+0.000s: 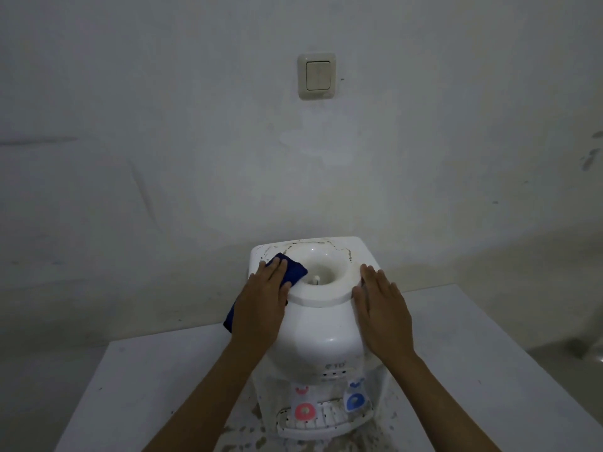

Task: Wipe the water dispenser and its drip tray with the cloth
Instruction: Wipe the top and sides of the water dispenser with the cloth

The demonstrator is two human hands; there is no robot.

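White bench [137, 380]: speckled with dirt near its front edge. Drip tray [321, 422]: white, slotted, at the foot of the dispenser, under a red tap [305, 412] and a blue tap [355, 401]. Water dispenser [321, 334]: white, on the bench, its top stained. Right hand [381, 313]: fingers straight, flat on the dispenser's right side. Left hand [261, 305]: fingers straight, pressing the blue cloth [293, 270] onto the top's left side. Wall switch [317, 76]: above, on the wall behind.
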